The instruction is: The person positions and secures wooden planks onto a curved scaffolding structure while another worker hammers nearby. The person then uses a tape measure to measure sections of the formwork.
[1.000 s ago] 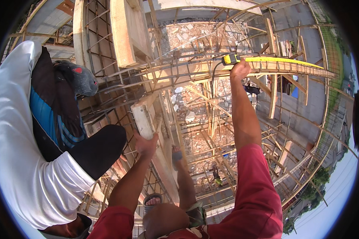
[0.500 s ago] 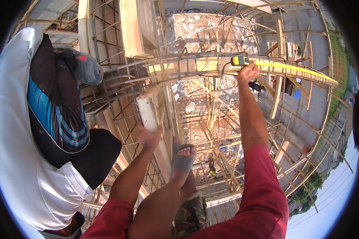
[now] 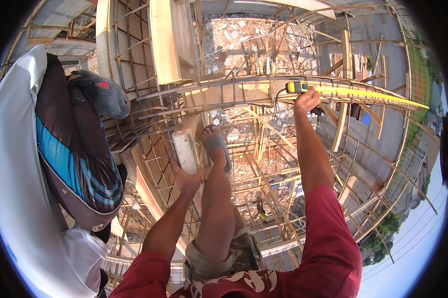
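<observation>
Foot (image 3: 216, 146) now stepped fwd onto the beam (image 3: 186, 149) vs a sec ago. L hand (image 3: 186, 180) fingers wrapped on beam end; R hand (image 3: 306, 101) closed round tape (image 3: 297, 87), blade (image 3: 373, 94) out along rebar cage (image 3: 224, 92), so measuring goes on.

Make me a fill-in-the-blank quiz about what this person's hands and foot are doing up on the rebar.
1. The right hand holds a ____ tape measure.
2. The tape's blade runs out toward the person's ____ along the rebar beam.
3. The left hand grips a ____ post.
4. The raised foot wears a grey ____ beside that post.

Missing words: yellow; right; wooden; sandal
</observation>
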Action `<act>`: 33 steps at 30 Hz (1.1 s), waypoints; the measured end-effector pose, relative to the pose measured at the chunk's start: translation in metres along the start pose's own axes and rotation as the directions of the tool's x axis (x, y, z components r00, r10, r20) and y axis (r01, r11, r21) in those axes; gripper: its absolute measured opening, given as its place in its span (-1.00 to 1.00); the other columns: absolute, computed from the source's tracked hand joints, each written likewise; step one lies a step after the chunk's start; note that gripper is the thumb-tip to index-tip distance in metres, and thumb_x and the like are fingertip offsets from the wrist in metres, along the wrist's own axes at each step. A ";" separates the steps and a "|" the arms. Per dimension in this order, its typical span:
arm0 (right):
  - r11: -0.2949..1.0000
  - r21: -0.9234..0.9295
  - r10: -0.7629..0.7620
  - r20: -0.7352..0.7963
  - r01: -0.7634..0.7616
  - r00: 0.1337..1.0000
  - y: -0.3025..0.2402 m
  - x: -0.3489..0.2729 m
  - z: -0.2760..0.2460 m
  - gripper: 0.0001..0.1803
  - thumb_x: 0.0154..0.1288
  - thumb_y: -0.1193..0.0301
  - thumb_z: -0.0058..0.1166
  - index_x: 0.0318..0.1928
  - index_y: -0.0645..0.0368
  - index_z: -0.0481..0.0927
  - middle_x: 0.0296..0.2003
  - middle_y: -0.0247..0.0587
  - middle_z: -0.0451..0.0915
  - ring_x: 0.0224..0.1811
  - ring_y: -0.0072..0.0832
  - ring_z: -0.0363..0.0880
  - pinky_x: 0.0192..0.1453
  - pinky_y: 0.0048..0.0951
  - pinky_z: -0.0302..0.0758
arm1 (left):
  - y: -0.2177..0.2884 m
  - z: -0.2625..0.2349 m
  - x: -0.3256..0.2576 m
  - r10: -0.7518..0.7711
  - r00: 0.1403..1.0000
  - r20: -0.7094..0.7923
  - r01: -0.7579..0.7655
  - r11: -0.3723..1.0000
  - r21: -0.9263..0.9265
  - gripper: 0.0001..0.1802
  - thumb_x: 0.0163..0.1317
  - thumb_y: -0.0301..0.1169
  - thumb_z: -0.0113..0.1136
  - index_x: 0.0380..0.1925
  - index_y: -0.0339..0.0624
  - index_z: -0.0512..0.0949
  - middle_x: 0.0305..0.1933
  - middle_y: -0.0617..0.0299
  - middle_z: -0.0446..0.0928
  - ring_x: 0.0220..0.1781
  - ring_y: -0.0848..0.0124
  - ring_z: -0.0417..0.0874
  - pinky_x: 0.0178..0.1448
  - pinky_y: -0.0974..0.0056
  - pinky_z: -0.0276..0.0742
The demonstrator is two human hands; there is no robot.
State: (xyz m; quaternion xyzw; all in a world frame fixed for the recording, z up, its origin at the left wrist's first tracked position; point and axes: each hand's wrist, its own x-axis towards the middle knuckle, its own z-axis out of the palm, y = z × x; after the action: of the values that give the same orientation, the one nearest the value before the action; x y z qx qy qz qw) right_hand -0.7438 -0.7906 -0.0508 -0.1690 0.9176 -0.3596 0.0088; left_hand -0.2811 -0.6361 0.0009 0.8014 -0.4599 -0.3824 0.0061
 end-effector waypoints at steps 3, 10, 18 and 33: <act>1.000 -0.011 0.005 -0.011 -0.005 1.000 -0.003 -0.001 -0.002 -0.37 0.58 0.05 -0.22 -0.21 0.46 0.62 -0.10 0.36 0.55 0.08 0.13 0.34 0.26 0.03 0.22 | 0.001 -0.003 -0.002 0.021 1.000 -0.006 -0.021 1.000 0.021 0.30 -0.12 -0.02 0.54 0.49 -0.41 0.00 0.36 -0.38 0.37 0.30 -0.22 0.52 0.33 -0.08 0.48; 0.999 -0.003 0.045 -0.010 -0.045 0.999 -0.001 0.000 -0.001 -0.36 0.56 0.02 -0.22 -0.10 0.46 0.60 -0.06 0.34 0.50 0.09 0.13 0.35 0.30 0.01 0.22 | 0.004 -0.006 -0.003 -0.111 0.989 0.101 0.114 0.993 -0.020 0.29 -0.09 -0.01 0.54 0.48 -0.43 0.00 0.38 -0.41 0.31 0.34 -0.24 0.46 0.39 -0.10 0.43; 0.999 -0.026 0.015 -0.091 -0.018 0.996 0.009 0.000 -0.003 -0.46 0.52 0.07 -0.14 -0.11 0.37 0.64 -0.14 0.29 0.58 -0.03 0.10 0.44 0.15 -0.02 0.31 | -0.003 -0.001 -0.005 -0.149 0.983 0.105 0.151 0.989 -0.005 0.33 -0.12 0.02 0.57 0.49 -0.42 -0.01 0.42 -0.38 0.27 0.39 -0.24 0.41 0.43 -0.09 0.38; 0.998 0.038 -0.057 -0.050 0.059 0.997 -0.003 -0.005 -0.005 -0.39 0.60 0.05 -0.19 -0.22 0.47 0.56 -0.23 0.29 0.50 -0.19 0.11 0.40 0.01 0.05 0.29 | 0.134 -0.055 0.043 -0.012 0.930 -0.367 -0.159 0.887 -0.433 -0.11 0.20 -0.37 0.41 0.42 -0.34 0.10 0.43 -0.20 0.16 0.45 0.00 0.25 0.55 -0.04 0.09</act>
State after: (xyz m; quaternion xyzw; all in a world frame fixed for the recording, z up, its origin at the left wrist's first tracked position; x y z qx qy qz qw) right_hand -0.7386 -0.7880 -0.0460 -0.1866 0.9051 -0.3816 -0.0208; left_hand -0.3332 -0.7639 0.0619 0.8153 -0.3789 -0.3256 0.2926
